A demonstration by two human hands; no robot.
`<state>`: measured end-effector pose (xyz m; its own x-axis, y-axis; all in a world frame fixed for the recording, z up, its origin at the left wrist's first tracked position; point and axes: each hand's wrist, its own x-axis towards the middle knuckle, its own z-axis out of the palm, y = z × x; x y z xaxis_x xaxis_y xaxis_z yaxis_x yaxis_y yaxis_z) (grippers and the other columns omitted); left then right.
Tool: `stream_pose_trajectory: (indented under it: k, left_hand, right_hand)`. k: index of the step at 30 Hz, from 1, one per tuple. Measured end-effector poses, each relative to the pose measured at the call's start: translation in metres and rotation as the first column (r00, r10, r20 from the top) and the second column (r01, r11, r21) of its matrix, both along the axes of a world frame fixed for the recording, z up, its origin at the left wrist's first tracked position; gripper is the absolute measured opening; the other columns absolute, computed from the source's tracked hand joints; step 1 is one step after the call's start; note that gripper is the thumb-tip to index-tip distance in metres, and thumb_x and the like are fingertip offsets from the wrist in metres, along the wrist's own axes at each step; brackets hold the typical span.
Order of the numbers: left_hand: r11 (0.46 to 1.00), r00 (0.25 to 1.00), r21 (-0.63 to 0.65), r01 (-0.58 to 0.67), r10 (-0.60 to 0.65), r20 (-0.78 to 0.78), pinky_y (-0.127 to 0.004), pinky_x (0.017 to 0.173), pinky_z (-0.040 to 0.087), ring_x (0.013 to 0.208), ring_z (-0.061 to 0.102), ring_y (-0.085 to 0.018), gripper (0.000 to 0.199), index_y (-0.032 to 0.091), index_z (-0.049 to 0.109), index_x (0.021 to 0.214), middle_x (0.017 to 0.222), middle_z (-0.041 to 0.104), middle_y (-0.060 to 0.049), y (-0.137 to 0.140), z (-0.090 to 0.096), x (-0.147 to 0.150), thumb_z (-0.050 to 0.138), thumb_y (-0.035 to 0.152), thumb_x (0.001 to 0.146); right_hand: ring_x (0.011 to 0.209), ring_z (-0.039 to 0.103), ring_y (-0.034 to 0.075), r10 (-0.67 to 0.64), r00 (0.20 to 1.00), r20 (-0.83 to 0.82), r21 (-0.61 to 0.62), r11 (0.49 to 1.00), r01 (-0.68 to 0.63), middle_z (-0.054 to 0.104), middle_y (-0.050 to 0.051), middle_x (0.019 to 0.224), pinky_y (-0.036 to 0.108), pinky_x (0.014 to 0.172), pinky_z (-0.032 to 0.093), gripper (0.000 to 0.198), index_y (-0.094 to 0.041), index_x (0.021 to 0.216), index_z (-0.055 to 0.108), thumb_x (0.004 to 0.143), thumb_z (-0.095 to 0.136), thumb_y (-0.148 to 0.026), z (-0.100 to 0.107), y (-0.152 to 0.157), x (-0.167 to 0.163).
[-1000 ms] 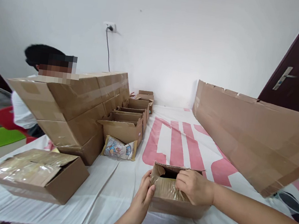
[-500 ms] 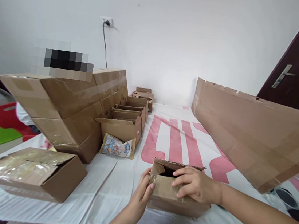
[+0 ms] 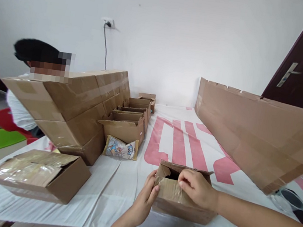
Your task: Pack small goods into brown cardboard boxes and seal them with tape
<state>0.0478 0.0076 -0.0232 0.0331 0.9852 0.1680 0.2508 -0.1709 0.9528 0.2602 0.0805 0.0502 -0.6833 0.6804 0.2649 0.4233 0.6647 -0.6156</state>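
- Left hand (image 3: 146, 194): part-curled round carton's left end, thumb on near side, holding it.
- Right hand (image 3: 198, 189): fingers bent in, thumb near fingertips, over taped top; can't tell if it's pinching tape.
- Carton (image 3: 183, 210): on white cloth (image 3: 117, 202) at near table edge, between hands, dark gap in top.
- Taped box (image 3: 30, 172): left, well apart from carton.
- Printed packet (image 3: 121, 148): leaning on nearest of open boxes (image 3: 125, 131).
- Cardboard panel (image 3: 255, 132): upright, right side.
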Motion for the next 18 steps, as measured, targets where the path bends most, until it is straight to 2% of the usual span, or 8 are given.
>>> stream_pose_trajectory:
  k: [2, 4, 8, 10, 12, 14, 16, 18]
  left_hand:
    - [1.0, 1.0, -0.013, 0.013, -0.013, -0.013, -0.05, 0.121, 0.015, 0.146, 0.021, -0.028, 0.055, 0.022, 0.05, 0.136, 0.152, 0.036, -0.012, -0.001, 0.001, -0.001, 0.037, 0.056, 0.095]
    - [1.0, 1.0, -0.011, 0.013, -0.014, -0.008, -0.051, 0.12, 0.016, 0.146, 0.022, -0.028, 0.055, 0.023, 0.049, 0.137, 0.152, 0.035, -0.012, -0.001, 0.002, -0.002, 0.037, 0.056, 0.095]
    - [1.0, 1.0, 0.007, 0.008, -0.008, 0.009, -0.05, 0.12, 0.016, 0.146, 0.023, -0.029, 0.052, 0.024, 0.049, 0.138, 0.153, 0.036, -0.011, 0.0, -0.001, -0.002, 0.038, 0.053, 0.096]
    - [1.0, 1.0, 0.014, -0.001, 0.001, 0.007, -0.05, 0.12, 0.017, 0.146, 0.023, -0.028, 0.052, 0.024, 0.05, 0.137, 0.152, 0.037, -0.011, 0.0, -0.003, 0.0, 0.038, 0.053, 0.096]
    - [1.0, 0.999, 0.01, -0.029, 0.029, -0.012, -0.051, 0.119, 0.02, 0.146, 0.024, -0.029, 0.051, 0.024, 0.052, 0.135, 0.152, 0.037, -0.012, -0.001, -0.003, 0.001, 0.037, 0.053, 0.095]
    - [0.993, 0.992, 0.043, -0.106, 0.109, -0.067, -0.054, 0.117, 0.024, 0.144, 0.026, -0.032, 0.046, 0.024, 0.061, 0.124, 0.153, 0.033, -0.012, -0.007, -0.001, 0.001, 0.039, 0.051, 0.095]
    - [0.972, 0.972, 0.165, -0.165, 0.189, -0.141, -0.055, 0.114, 0.027, 0.143, 0.028, -0.033, 0.037, 0.025, 0.069, 0.107, 0.153, 0.032, -0.011, -0.016, 0.001, 0.0, 0.042, 0.047, 0.094]
    - [0.942, 0.965, 0.322, -0.096, 0.167, -0.201, -0.054, 0.113, 0.03, 0.137, 0.037, -0.032, 0.032, 0.028, 0.073, 0.094, 0.142, 0.049, -0.01, -0.027, 0.005, -0.002, 0.045, 0.043, 0.092]
  right_hand:
    - [0.068, 0.057, 0.016, -0.119, 0.985, -0.122, -0.187, 0.978, 0.095, 0.062, 0.001, 0.072, 0.03, 0.066, 0.046, 0.015, -0.02, 0.077, 0.053, 0.088, 0.047, -0.028, 0.0, 0.001, 0.0]
    - [0.071, 0.06, 0.016, -0.154, 0.957, -0.246, -0.325, 0.943, 0.068, 0.063, 0.001, 0.073, 0.031, 0.068, 0.049, 0.022, -0.02, 0.08, 0.054, 0.09, 0.05, -0.039, 0.002, 0.0, 0.001]
    - [0.076, 0.066, 0.016, -0.266, 0.842, -0.469, -0.454, 0.89, 0.028, 0.068, 0.004, 0.087, 0.033, 0.074, 0.055, 0.033, -0.022, 0.085, 0.048, 0.093, 0.047, -0.054, 0.02, 0.002, 0.015]
    - [0.08, 0.067, 0.016, -0.33, 0.759, -0.561, -0.396, 0.912, 0.104, 0.07, 0.005, 0.095, 0.035, 0.076, 0.056, 0.03, -0.024, 0.089, 0.046, 0.093, 0.049, -0.053, 0.033, 0.008, 0.028]
    - [0.09, 0.066, 0.018, -0.334, 0.729, -0.597, -0.276, 0.939, 0.204, 0.069, 0.006, 0.104, 0.037, 0.08, 0.056, 0.025, -0.025, 0.096, 0.049, 0.09, 0.055, -0.049, 0.042, 0.015, 0.043]
    - [0.098, 0.065, 0.02, -0.329, 0.748, -0.576, -0.157, 0.943, 0.293, 0.068, 0.006, 0.107, 0.037, 0.083, 0.055, 0.019, -0.024, 0.096, 0.055, 0.09, 0.056, -0.042, 0.044, 0.021, 0.059]
    - [0.096, 0.065, 0.02, -0.329, 0.78, -0.532, -0.056, 0.933, 0.356, 0.069, 0.005, 0.099, 0.036, 0.084, 0.054, 0.014, -0.023, 0.088, 0.059, 0.091, 0.052, -0.035, 0.04, 0.024, 0.074]
    - [0.084, 0.065, 0.019, -0.319, 0.823, -0.47, 0.032, 0.925, 0.378, 0.068, 0.003, 0.085, 0.034, 0.078, 0.054, 0.017, -0.023, 0.082, 0.061, 0.09, 0.047, -0.027, 0.033, 0.024, 0.085]
